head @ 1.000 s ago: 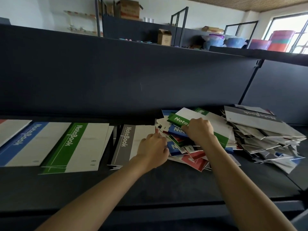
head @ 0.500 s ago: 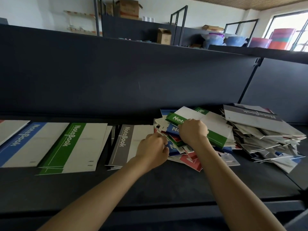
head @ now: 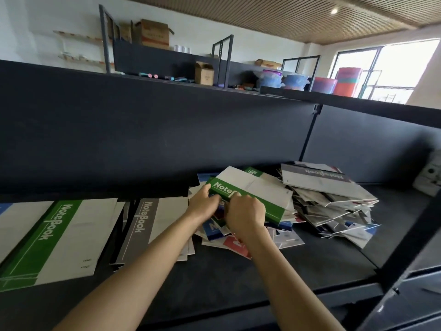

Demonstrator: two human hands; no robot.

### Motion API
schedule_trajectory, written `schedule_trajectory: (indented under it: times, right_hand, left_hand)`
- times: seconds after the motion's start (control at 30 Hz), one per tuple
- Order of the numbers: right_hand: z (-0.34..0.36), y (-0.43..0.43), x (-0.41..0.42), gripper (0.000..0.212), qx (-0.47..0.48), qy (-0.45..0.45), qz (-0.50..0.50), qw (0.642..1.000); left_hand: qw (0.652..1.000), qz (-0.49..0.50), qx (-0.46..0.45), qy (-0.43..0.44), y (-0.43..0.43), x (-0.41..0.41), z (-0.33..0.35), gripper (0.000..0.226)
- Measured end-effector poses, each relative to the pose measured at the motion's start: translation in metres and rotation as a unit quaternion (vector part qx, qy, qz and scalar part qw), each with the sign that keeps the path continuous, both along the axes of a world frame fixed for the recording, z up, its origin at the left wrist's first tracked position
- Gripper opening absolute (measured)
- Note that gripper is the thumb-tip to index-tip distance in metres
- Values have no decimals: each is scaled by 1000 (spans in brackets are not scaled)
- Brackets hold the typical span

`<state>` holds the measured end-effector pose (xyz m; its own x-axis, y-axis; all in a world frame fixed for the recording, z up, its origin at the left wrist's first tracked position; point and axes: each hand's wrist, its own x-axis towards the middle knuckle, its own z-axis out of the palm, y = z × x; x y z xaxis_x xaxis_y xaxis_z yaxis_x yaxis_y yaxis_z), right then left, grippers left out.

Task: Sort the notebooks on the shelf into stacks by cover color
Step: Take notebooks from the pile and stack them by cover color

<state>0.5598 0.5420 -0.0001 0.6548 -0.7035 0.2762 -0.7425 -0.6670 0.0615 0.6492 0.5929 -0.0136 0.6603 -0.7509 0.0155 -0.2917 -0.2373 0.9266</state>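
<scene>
Notebooks [head: 317, 180] lay partly sorted on a dark shelf [head: 262, 271]. Taking the hands as the centre of the clock, a neat grey stack [head: 152, 223] sat just beside them at nine o'clock. A neat green stack [head: 59, 235] lay farther out the same way, and a sliver of blue cover at the far left edge may have been a third stack. The left hand [head: 202, 204] and right hand [head: 245, 215] were close together, almost touching. Both gripped the near edge of one green notebook [head: 253, 189], held at a tilt above a loose heap [head: 229, 240] of blue, red and green covers directly beneath them. A second heap [head: 334, 206], jumbled, spread at three o'clock. The job looked less than half done: at least two colours had stacks begun, while both heaps, the bulk of the notebooks, were left to sort. The held notebook seemed bound for the green stack.
</scene>
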Motion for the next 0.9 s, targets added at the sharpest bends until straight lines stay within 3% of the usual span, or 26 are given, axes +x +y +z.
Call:
schedule_trajectory:
  times: [0.13,0.27,0.5,0.67,0.7,0.77,0.8,0.83,0.9]
  right_hand:
    - [3,-6,-15,25,36,-39,-11,999]
    - [3,-8,-22,25,53,-49,-10,997]
    - [-5,-17,-33,24,77,-149,-7,986]
    - [1,-14,-28,24,44,-154,2,987]
    - [3,-11,-27,24,38,-158,6,987]
    - [7,-1,-21,24,32,-170,21,985]
    - [8,5,-16,24,35,-181,34,982]
    - [9,13,-11,24,41,-195,49,979]
    - [10,30,1,22,62,-233,93,966]
  left_hand:
    - [996,56,-46,56,-7,-4,6,41]
    - [993,70,-87,44,-13,-16,11,72]
    - [986,109,-123,15,-14,-28,15,68]
    - [981,74,-144,104,-9,-37,23,64]
    - [978,77,-142,131,-7,-36,26,56]
    - [968,55,-128,211,-2,-34,28,20]
    - [953,26,-127,272,2,-35,29,12]
    - [933,2,-132,335,6,-33,29,19]
    - [904,10,-175,390,13,-25,26,23]
